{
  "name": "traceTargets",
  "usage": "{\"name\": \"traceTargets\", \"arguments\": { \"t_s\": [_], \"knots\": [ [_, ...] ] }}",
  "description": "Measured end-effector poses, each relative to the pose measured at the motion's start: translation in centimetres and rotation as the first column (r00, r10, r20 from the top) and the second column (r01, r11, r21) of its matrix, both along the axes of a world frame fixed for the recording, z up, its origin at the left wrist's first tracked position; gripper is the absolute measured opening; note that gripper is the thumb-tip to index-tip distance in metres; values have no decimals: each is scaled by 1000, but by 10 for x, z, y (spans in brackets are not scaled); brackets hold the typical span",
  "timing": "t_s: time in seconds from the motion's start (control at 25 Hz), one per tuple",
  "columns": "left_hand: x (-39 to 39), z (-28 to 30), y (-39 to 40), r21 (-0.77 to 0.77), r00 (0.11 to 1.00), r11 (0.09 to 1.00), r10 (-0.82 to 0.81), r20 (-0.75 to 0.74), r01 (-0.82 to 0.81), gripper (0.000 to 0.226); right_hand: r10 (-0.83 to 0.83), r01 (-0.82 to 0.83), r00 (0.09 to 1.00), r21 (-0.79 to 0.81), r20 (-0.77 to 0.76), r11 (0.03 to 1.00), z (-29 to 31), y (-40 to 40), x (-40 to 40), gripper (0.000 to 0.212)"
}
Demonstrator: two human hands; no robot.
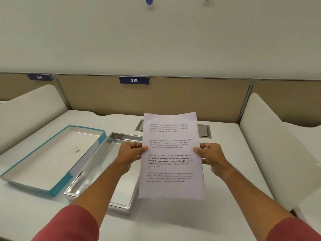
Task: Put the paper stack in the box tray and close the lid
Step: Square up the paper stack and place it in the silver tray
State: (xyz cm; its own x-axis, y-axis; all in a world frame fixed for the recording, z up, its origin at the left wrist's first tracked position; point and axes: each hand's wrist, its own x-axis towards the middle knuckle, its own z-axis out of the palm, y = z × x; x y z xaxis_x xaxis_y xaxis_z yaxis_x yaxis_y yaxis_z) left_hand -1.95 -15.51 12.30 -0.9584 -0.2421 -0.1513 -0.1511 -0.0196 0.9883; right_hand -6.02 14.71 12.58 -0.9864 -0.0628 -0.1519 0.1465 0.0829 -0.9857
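Observation:
I hold the paper stack (171,153), white sheets with printed paragraphs, upright in the air above the desk. My left hand (131,153) grips its left edge and my right hand (211,154) grips its right edge. Below and to the left lies the silver box tray (97,164), open and empty; the paper and my left arm cover its right part. The lid (52,157), white inside with a teal rim, lies upside down at the tray's left, its right edge leaning on the tray.
The white desk (173,220) has curved white side dividers at left (31,110) and right (271,136). A grey cable hatch (204,130) sits in the desk behind the paper. A tan back panel carries a sign reading 215 (134,80).

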Motion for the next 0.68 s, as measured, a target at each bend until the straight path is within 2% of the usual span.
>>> {"name": "traceTargets", "arguments": {
  "t_s": [0.08, 0.16, 0.24, 0.32, 0.4, 0.52, 0.68],
  "knots": [
    [-1, -2, -30, -17, 999, 1000, -5, 43, 6, 9, -12, 12, 999, 3, 53, 1000, -2, -32, 0, 9],
    [-3, -6, -66, -19, 996, 1000, -11, 88, 13, 4, -27, 25, 994, 19, 107, 1000, -6, -71, 0, 23],
    [-7, -11, -104, -29, 993, 1000, 12, 120, -8, 11, -51, 47, 986, 33, 158, 998, -13, -111, 1, 36],
    [-11, -17, -140, -44, 986, 999, 29, 167, -22, 16, -103, 95, 975, 50, 196, 994, -21, -151, 3, 40],
    [-14, -23, -169, -74, 976, 997, 45, 215, -29, 19, -142, 123, 963, 95, 229, 988, -28, -186, 4, 35],
    [-19, -37, -206, -143, 964, 990, 51, 262, -14, 24, -181, 143, 942, 150, 284, 978, -43, -233, 8, 8],
    [-26, -51, -229, -310, 942, 951, 108, 317, -4, 23, -267, 180, 905, 272, 330, 945, -61, -274, 9, 11]
  ]
}}
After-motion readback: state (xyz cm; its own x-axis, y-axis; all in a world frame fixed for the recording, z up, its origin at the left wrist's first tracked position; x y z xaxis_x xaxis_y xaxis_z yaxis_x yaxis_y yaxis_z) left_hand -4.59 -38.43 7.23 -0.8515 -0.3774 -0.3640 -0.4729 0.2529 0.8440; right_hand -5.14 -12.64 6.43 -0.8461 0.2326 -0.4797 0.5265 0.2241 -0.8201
